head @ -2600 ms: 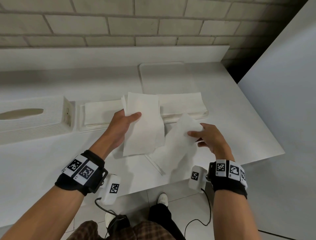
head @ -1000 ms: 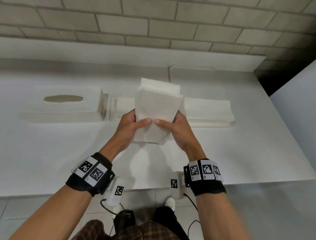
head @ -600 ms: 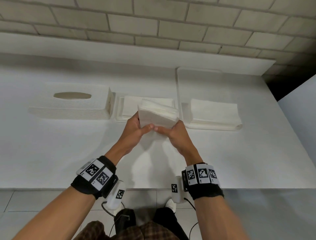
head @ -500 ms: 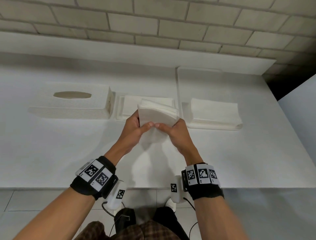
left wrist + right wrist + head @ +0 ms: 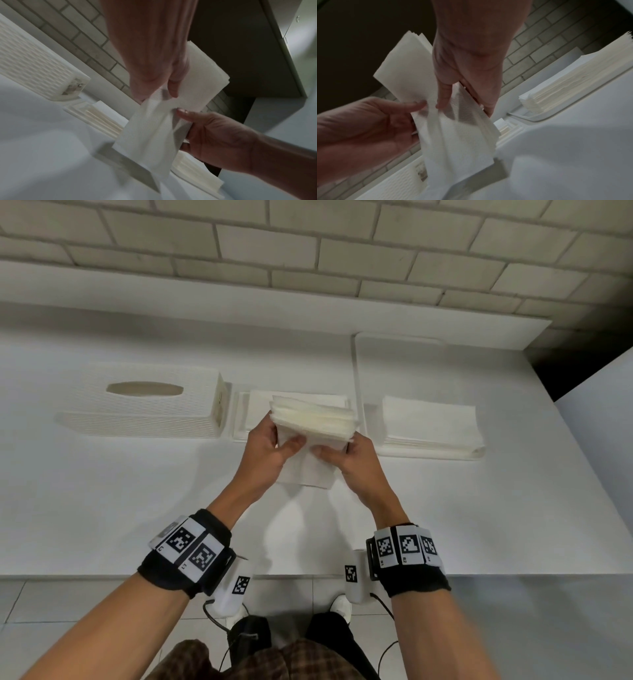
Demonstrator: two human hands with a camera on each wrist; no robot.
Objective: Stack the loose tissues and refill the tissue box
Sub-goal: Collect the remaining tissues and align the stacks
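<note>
Head view shows both hands up over the middle of the white table (image 5: 102, 508), sharing one bundle of tissues (image 5: 313, 426) that's held off the surface. The left hand (image 5: 265, 455) has its thumb across the front sheet with the fingers wrapped behind, and the right hand (image 5: 356, 463) mirrors it on the other side, so both are clamped on the bundle with the thumb tips nearly meeting. The wrist views are pretty blurry, but you can see the lower sheets hanging loose below the thumbs. The fingers behind the bundle are hidden in every view. The tissue box (image 5: 144, 405) sits toward the table's left rear, with a tray of tissues (image 5: 255, 419) just beside its right end, partly covered by the bundle. Another pile of tissues (image 5: 428, 422) lies toward the right rear, well apart from the hands.
</note>
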